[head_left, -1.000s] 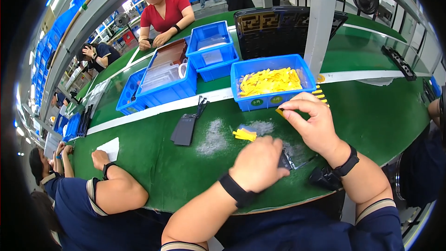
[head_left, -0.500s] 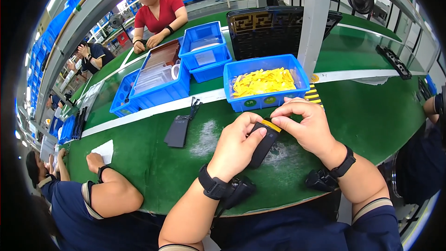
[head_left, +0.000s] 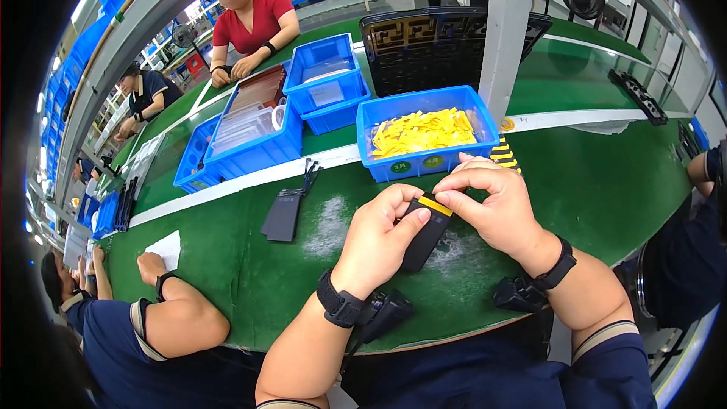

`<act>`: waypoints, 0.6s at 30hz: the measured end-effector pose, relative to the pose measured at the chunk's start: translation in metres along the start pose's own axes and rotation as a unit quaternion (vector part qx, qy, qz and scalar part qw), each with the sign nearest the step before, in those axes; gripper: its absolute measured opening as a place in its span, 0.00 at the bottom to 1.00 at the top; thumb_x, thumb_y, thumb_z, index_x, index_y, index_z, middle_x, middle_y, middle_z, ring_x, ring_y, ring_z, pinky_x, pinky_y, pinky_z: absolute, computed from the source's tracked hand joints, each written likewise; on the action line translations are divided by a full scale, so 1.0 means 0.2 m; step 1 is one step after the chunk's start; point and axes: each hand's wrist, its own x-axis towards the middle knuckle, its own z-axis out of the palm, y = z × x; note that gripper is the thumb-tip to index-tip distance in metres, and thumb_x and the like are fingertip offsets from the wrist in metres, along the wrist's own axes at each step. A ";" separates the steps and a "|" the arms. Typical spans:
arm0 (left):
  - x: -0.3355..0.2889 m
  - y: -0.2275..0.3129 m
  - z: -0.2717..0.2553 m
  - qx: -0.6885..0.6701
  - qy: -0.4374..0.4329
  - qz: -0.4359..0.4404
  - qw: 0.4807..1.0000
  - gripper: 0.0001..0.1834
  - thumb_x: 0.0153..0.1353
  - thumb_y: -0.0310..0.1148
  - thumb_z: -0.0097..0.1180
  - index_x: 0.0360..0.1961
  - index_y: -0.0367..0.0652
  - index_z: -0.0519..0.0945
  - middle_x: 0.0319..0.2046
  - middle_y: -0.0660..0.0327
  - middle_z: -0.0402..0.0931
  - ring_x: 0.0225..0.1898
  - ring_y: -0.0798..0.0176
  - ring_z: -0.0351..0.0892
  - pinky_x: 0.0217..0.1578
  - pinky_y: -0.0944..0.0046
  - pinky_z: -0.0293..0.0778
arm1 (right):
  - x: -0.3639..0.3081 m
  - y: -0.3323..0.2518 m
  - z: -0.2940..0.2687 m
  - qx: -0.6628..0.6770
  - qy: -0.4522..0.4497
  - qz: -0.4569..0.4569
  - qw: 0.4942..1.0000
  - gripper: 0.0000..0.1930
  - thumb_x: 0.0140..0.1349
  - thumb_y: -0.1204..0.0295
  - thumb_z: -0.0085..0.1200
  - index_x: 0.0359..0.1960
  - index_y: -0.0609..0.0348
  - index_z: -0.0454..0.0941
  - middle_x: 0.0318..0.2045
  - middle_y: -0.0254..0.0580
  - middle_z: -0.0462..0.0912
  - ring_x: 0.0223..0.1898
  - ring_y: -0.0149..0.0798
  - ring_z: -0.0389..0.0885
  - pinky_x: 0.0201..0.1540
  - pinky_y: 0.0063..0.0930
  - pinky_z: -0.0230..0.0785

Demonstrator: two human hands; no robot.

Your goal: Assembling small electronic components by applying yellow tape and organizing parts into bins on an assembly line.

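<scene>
You have one flat, rectangular black pack (head_left: pixel 421 248) held in your left hand (head_left: pixel 381 236), thumb on its face and fingers behind its upper part. One narrow, bright yellow strip (head_left: pixel 435 205) lies across the pack near its upper end, just above the green table (head_left: pixel 591 182). Your right hand (head_left: pixel 496 198) is narrowed, thumb and forefinger close together at the strip's right end; you cannot tell from here whether they grip it or only press it.

You wear two black wrist straps, one on the left (head_left: pixel 338 299) and one on the right.

Beyond your hands stands one open blue plastic bin (head_left: pixel 417 167) heaped with yellow pieces, too many to count, with two round green stickers on its front. To its left are four more blue bins: two stacked ones, a long one and a smaller one beside that.

Left of your hands, two dark, flat packs with black cables (head_left: pixel 282 216) lie overlapping. Farther left, one co-worker's hand (head_left: pixel 151 265) rests on one white sheet (head_left: pixel 166 248).
</scene>
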 end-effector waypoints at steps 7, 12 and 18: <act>0.00 -0.01 0.01 -0.007 0.001 0.000 1.000 0.09 0.59 0.25 0.50 0.41 0.36 0.71 0.38 0.64 0.75 0.39 0.75 0.71 0.41 0.74 0.66 | 0.00 -0.01 0.02 -0.088 0.020 -0.089 0.992 0.03 0.44 0.77 0.58 0.23 0.59 0.78 0.21 0.39 0.77 0.27 0.39 0.75 0.45 0.35 0.64; -0.01 0.03 0.03 0.125 0.012 0.023 0.992 0.11 0.58 0.26 0.51 0.43 0.36 0.71 0.37 0.64 0.75 0.38 0.75 0.71 0.39 0.73 0.67 | 0.00 0.00 0.03 -0.129 0.039 -0.117 0.984 0.06 0.40 0.76 0.58 0.22 0.60 0.76 0.22 0.38 0.75 0.28 0.41 0.73 0.43 0.33 0.65; -0.03 0.02 0.01 0.093 0.056 0.036 0.993 0.12 0.58 0.24 0.50 0.44 0.36 0.69 0.37 0.64 0.76 0.36 0.76 0.71 0.37 0.74 0.68 | 0.01 -0.01 -0.01 -0.164 0.014 -0.146 0.975 0.06 0.40 0.76 0.59 0.22 0.58 0.76 0.32 0.39 0.75 0.41 0.44 0.72 0.47 0.39 0.64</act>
